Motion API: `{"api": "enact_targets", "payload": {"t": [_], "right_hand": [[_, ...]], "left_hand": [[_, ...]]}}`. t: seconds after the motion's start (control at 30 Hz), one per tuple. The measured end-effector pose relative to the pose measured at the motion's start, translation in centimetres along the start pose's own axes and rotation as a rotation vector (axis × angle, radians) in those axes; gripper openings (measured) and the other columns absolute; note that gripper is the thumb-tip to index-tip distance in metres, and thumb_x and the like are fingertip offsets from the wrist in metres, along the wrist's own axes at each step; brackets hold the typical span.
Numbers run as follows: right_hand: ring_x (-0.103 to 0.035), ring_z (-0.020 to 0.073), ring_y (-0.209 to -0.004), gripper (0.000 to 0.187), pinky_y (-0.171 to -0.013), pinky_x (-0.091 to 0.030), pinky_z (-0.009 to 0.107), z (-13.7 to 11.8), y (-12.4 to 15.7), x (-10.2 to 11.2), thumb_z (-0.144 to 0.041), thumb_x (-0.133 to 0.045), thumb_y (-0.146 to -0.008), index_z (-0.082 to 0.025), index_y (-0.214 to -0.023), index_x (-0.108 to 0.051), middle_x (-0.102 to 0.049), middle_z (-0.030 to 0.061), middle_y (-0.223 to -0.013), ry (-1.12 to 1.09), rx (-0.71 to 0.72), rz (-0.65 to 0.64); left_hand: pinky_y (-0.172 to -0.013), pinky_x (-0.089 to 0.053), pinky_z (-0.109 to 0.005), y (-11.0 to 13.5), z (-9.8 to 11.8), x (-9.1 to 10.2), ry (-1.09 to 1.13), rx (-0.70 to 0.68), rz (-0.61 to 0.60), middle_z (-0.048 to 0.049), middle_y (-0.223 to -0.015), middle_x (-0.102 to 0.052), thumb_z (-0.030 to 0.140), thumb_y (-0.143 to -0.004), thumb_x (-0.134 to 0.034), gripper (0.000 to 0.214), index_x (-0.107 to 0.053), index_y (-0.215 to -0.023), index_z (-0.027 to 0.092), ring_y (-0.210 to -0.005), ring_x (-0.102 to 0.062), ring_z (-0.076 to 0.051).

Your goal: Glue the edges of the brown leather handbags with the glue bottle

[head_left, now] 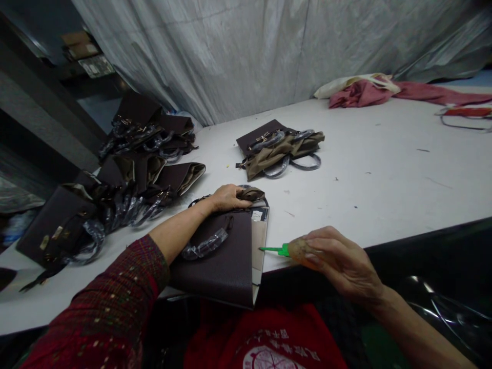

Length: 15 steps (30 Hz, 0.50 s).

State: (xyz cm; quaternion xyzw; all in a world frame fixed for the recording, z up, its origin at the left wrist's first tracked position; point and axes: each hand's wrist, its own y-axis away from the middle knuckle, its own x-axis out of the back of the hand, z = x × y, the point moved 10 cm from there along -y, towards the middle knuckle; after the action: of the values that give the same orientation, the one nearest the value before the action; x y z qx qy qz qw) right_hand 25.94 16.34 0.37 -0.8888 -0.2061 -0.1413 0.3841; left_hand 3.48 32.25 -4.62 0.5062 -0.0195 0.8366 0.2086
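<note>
A dark brown handbag lies on its side at the near edge of the white table, its plastic-wrapped handle on top. My left hand rests closed on the bag's far end, fingers over a brown fabric piece. My right hand grips a small glue bottle with a green nozzle pointing left at the bag's open light-coloured edge, nearly touching it.
A heap of similar dark bags fills the table's left side. Another bag with olive lining lies in the middle. Pink cloth and a red item lie far right. A grey sheet hangs behind.
</note>
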Motion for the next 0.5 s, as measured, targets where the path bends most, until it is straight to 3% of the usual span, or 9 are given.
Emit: {"api": "enact_targets", "payload": {"t": [0.1, 0.27, 0.4, 0.5], "right_hand": [[-0.067, 0.0193, -0.086, 0.028, -0.069, -0.059, 0.029, -0.2, 0.1, -1.1, -0.008, -0.058, -0.091, -0.024, -0.113, -0.062, -0.065, 0.0064, -0.098, -0.055, 0.000, -0.116], [-0.066, 0.0210, -0.093, 0.030, -0.076, -0.058, 0.033, 0.8, 0.1, 0.9, -0.008, -0.062, -0.089, -0.025, -0.114, -0.063, -0.064, 0.0074, -0.103, 0.047, -0.015, 0.056], [-0.066, 0.0200, -0.089, 0.025, -0.070, -0.058, 0.030, 0.7, 0.7, -0.7, -0.011, -0.060, -0.091, -0.024, -0.112, -0.062, -0.064, 0.0067, -0.099, -0.047, -0.026, -0.093], [-0.066, 0.0205, -0.091, 0.027, -0.074, -0.058, 0.032, 0.3, 1.2, -0.2, -0.011, -0.060, -0.091, -0.025, -0.114, -0.062, -0.064, 0.0073, -0.102, -0.027, -0.034, -0.022]], "left_hand": [[-0.060, -0.033, -0.026, 0.1, 0.1, 0.1, 0.004, -0.002, 0.012, 0.0024, -0.061, -0.055, 0.052, -0.072, -0.065, 0.035, -0.072, -0.077, 0.018, -0.062, -0.051, -0.014], [-0.058, -0.032, -0.025, 0.3, 0.3, 0.4, 0.020, 0.000, 0.047, 0.0026, -0.060, -0.054, 0.049, -0.072, -0.066, 0.034, -0.073, -0.079, 0.017, -0.062, -0.051, -0.014], [-0.061, -0.036, -0.026, 0.3, 0.4, 0.4, 0.041, -0.010, 0.051, 0.0018, -0.063, -0.058, 0.049, -0.072, -0.067, 0.034, -0.074, -0.082, 0.017, -0.064, -0.053, -0.015], [-0.065, -0.039, -0.026, 0.2, 0.2, 0.3, 0.060, -0.014, 0.056, 0.0006, -0.069, -0.064, 0.049, -0.072, -0.067, 0.036, -0.074, -0.087, 0.017, -0.068, -0.056, -0.016]]}}
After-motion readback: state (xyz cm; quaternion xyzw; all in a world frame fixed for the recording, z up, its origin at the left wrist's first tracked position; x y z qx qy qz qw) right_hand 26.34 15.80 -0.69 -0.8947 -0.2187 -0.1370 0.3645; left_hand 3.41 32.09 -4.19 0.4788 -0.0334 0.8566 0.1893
